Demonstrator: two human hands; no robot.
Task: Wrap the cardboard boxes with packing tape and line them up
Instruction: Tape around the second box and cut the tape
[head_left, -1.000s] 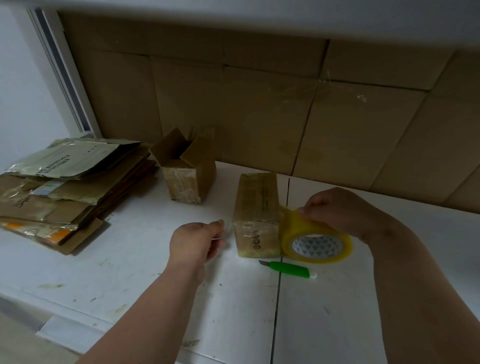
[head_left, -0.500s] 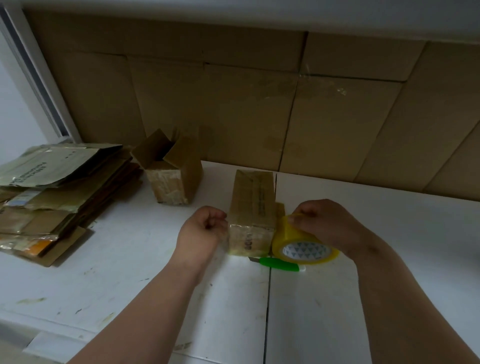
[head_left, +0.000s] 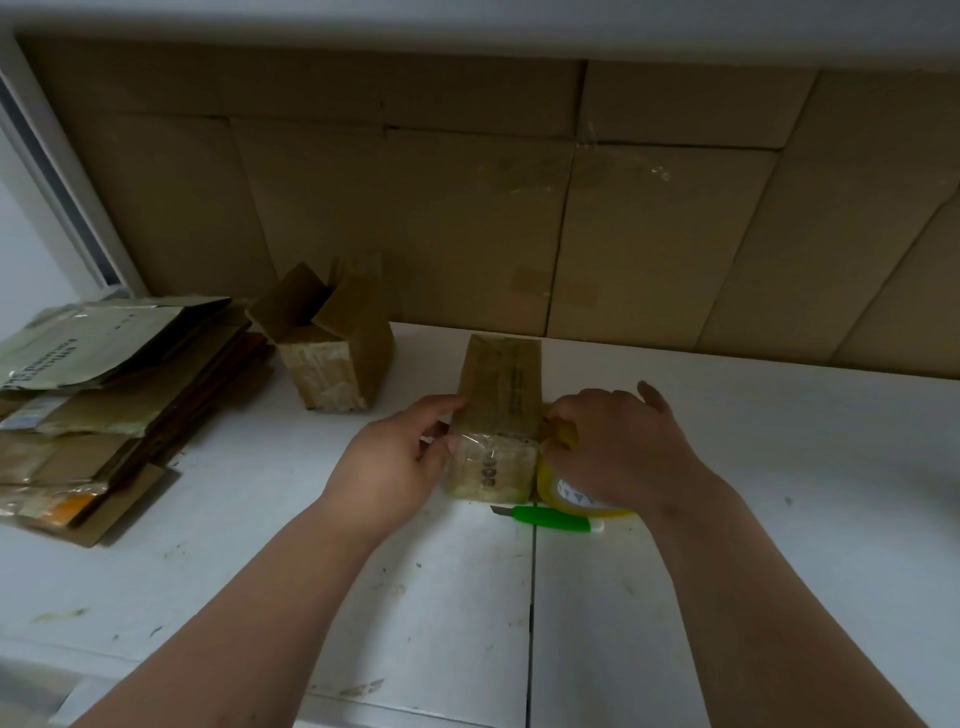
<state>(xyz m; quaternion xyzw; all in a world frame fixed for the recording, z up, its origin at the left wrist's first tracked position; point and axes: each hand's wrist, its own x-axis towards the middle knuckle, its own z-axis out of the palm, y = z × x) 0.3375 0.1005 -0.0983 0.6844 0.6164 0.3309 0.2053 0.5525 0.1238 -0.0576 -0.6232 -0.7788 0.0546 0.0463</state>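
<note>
Head view, left hand (head_left: 390, 467) gripping box (head_left: 497, 415), right hand (head_left: 618, 447) holding tape roll (head_left: 571, 493)

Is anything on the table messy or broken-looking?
A bit. The small open box at the back sits turned at an angle, flaps sticking up unevenly. The pile of flattened cardboard on the left is sloppy, its sheets fanned out. The green cutter lies loose near the table edge with its blade tip showing.

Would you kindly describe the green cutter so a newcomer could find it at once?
Start at the white table and find the taped box between the two hands. The cutter lies flat just in front of it, below the yellow tape roll. It is the only bright green thing there.
</note>
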